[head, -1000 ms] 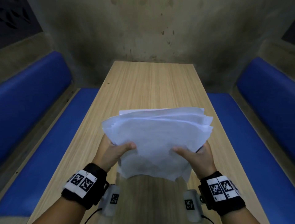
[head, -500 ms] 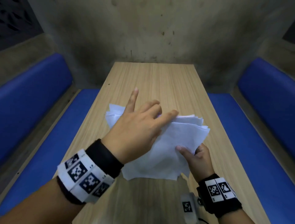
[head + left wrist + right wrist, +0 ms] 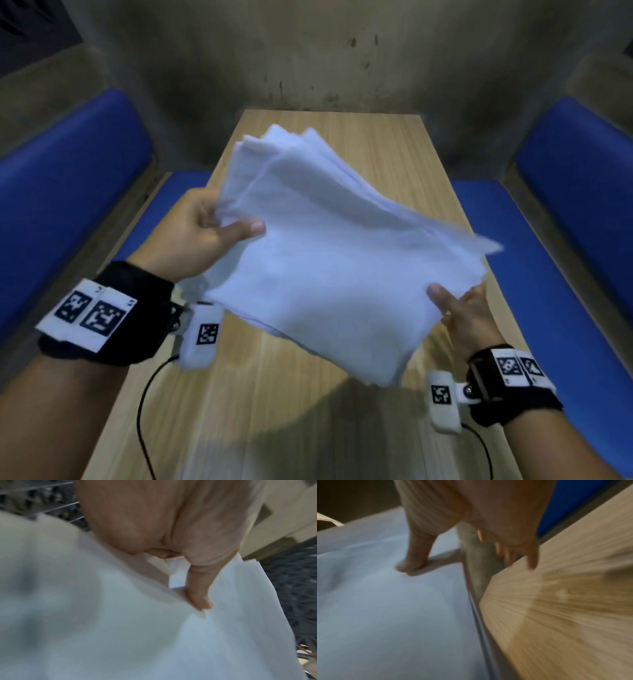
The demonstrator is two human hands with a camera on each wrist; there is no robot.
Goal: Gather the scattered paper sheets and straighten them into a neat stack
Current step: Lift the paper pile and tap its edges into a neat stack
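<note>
You have the paper sheets [image 3: 329, 260] gathered into one loose bundle, lifted clear above the wooden table [image 3: 383, 144] and tilted, far edge high. Your left hand [image 3: 195, 236] pinches the bundle's left edge, thumb on top and fingers under it; the left wrist view confirms that thumb pressing across offset corners. Your right hand [image 3: 466, 315] is at the bundle's right edge with the thumb laid on the top sheet, but the fingers look spread and straight in the right wrist view, so I cannot tell whether it truly grips. The far corners fan out unevenly, so the stack is not yet square. To square it, I would loosen both holds slightly, stand the bundle on one long edge on the table, tap, then turn and tap the short edge. Keep the pinch light, or the sheets will buckle rather than slide.
</note>
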